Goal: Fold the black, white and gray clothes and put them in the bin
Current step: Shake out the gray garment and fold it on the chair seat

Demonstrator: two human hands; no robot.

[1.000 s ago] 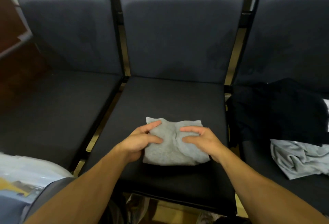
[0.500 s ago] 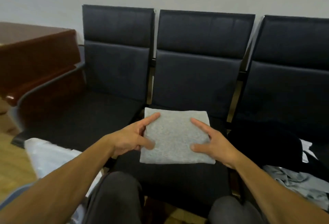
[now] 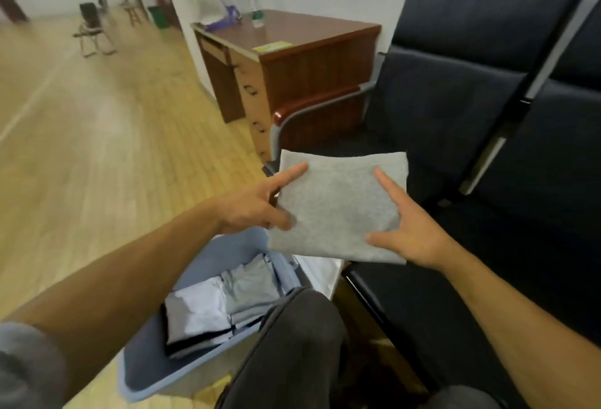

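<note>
Folded gray garment (image 3: 338,210) now lifted off seat, pinched between my left hand (image 3: 250,207) and right hand (image 3: 409,233), over bin (image 3: 201,268) far edge; drop-in next.

Wooden plank floor (image 3: 97,154) carries a blue bin (image 3: 143,379) at 6 o'clock, a brown wooden desk (image 3: 292,60) at 12 o'clock and dark padded seats (image 3: 455,109) at 2 o'clock. A clear bottle (image 3: 255,2) stands upright on the desk top.

Plain gray folded cloth (image 3: 338,207), pale blue bin (image 3: 182,376), black chairs (image 3: 455,89), reddish-brown desk (image 3: 309,60).
</note>
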